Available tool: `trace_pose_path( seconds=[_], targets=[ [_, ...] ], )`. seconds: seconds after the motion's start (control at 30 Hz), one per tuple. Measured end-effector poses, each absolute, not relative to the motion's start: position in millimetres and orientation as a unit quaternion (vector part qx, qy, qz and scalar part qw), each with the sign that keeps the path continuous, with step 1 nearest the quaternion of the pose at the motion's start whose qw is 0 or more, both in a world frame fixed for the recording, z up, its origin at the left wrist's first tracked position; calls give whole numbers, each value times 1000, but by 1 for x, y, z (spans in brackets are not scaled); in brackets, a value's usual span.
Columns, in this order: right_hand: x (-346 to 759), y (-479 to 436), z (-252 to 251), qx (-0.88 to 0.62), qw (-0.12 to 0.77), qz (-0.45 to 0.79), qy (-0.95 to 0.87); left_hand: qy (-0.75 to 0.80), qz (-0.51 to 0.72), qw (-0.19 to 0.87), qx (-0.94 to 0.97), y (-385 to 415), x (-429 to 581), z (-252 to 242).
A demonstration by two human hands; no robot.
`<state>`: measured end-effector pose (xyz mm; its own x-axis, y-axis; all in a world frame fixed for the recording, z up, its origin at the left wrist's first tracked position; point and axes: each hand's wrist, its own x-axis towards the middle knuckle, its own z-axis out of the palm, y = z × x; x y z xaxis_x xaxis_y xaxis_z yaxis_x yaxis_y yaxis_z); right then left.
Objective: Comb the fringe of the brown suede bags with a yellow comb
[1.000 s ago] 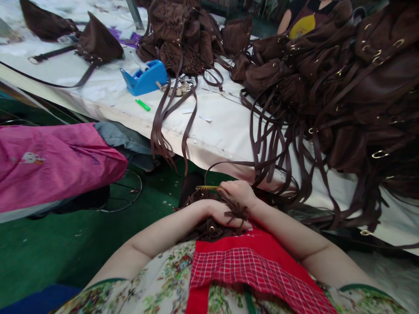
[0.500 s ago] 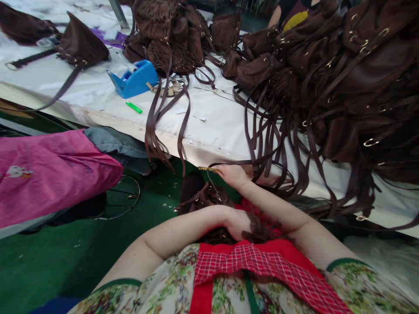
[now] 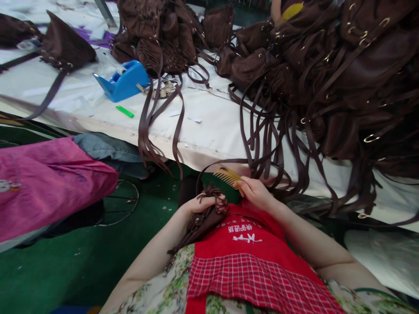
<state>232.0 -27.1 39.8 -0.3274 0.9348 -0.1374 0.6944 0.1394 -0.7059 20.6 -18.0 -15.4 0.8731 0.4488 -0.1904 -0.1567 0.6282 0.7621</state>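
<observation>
A yellow wide-toothed comb [image 3: 228, 177] is gripped at one end by my right hand [image 3: 257, 192], its teeth pointing down and left over the lap. My left hand [image 3: 203, 203] is closed around the bunched fringe of a dark brown bag [image 3: 200, 224], which lies against the red apron. Strips of fringe stick out above the fingers. The comb is a little above and to the right of the fringe, apart from it. One thin strap rises from the bag toward the table edge.
On the white table [image 3: 108, 122] lie a blue tape dispenser [image 3: 126, 83], a green lighter [image 3: 125, 111] and paper scraps. Brown bags [image 3: 340, 135] pile up on the right, straps hanging over the edge. A person in a pink apron [image 3: 59, 183] is at the left, near a round wire stool [image 3: 129, 203].
My left hand has moved left and up with the bag's fringe, uncovering the apron's print. My right hand has moved right and down, and the comb now shows its teeth broadside.
</observation>
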Motion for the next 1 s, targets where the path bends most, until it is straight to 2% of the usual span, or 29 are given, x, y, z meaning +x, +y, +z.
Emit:
trace_pose_path(
  seconds=[0.23,0.33,0.5,0.77,0.83,0.87,1.0],
  targets=[
    [207,-49,20,-517,-54,272,-810,161,102,863,468,-19,21,7],
    [207,-46,16,-522,-83,231,-817,157,71,823,541,-19,21,16],
    [200,-45,10,-542,-101,191,-812,130,18,701,701,-15,27,24],
    [179,-20,0,-542,-92,219,-806,-8,-42,484,874,-36,76,17],
    [187,-12,4,-555,-46,225,-799,21,-24,475,879,-30,73,24],
    [193,-8,6,-556,-16,245,-794,73,30,471,879,-24,68,29],
    [226,8,6,-577,132,301,-748,150,133,350,915,1,30,67]
  ],
)
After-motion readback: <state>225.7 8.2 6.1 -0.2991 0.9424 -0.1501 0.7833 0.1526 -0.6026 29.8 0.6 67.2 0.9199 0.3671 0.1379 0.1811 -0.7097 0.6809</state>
